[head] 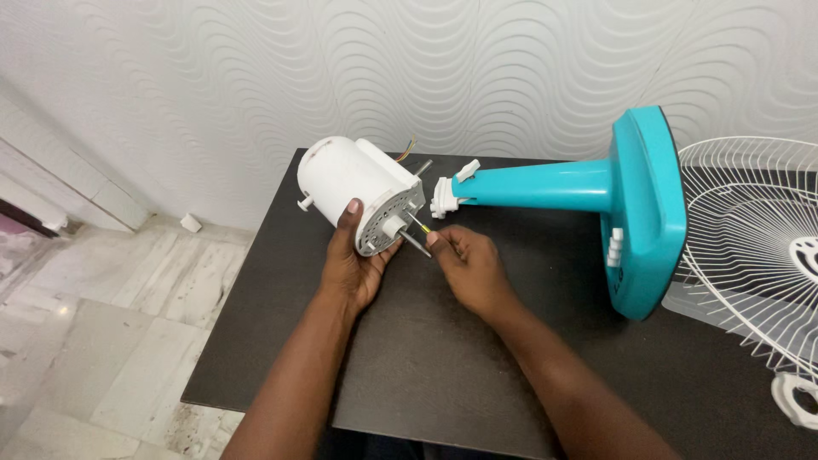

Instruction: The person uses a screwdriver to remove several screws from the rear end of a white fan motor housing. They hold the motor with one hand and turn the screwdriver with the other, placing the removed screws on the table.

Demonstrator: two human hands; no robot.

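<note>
Two hands work at a white fan motor housing [358,192] lying on its side on the black desk [443,366]. The left hand [351,260] grips the housing from below, and the right hand [467,262] pinches a thin screwdriver [419,228] against its perforated front plate, beside the metal shaft [415,244]. A turquoise fan stand [596,204] lies near, with a white wire grille [758,247] at the right.

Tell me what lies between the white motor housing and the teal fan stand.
In the head view, the metal shaft juts from the white motor housing toward the teal fan stand; the right hand pinches a thin tool there.
</note>
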